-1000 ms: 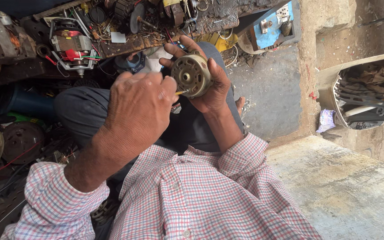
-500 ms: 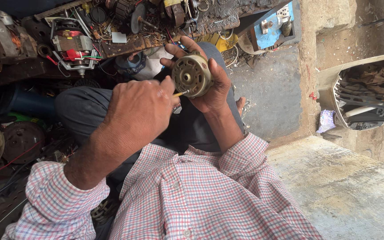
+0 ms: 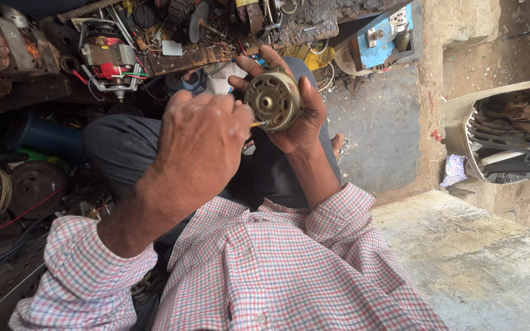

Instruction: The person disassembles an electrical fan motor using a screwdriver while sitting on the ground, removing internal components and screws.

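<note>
Brass-coloured metal, dull and greasy, makes up the round motor housing (image 3: 273,100), which sits cradled in the right hand (image 3: 295,113), fingers wrapped behind it and thumb across its edge, its flat end with the centre bearing hole turned up toward the camera. Since a second ago the motor has hardly moved: it stays raised over the lap, at the same tilt. The left hand (image 3: 200,144) has also kept its place just beside the motor, its grip closed on a thin tool with a yellowish tip (image 3: 256,124) that touches the housing's lower left rim. So the work at that rim point looks to be carrying on, not finished or abandoned; I judge it a slow prying or turning step.

Beyond the motor, above it in view, runs a dark, charred wooden surface (image 3: 314,24) strewn with coils, wires and small parts. Up and left of the motor stands a wound motor assembly with red and green wires (image 3: 107,56). Right of the motor lies bare grey concrete floor (image 3: 375,135), and far right a pale plastic fan guard (image 3: 510,141) leans against a rough wall. Below the motor, the checked shirt (image 3: 277,270) fills the foreground.
</note>
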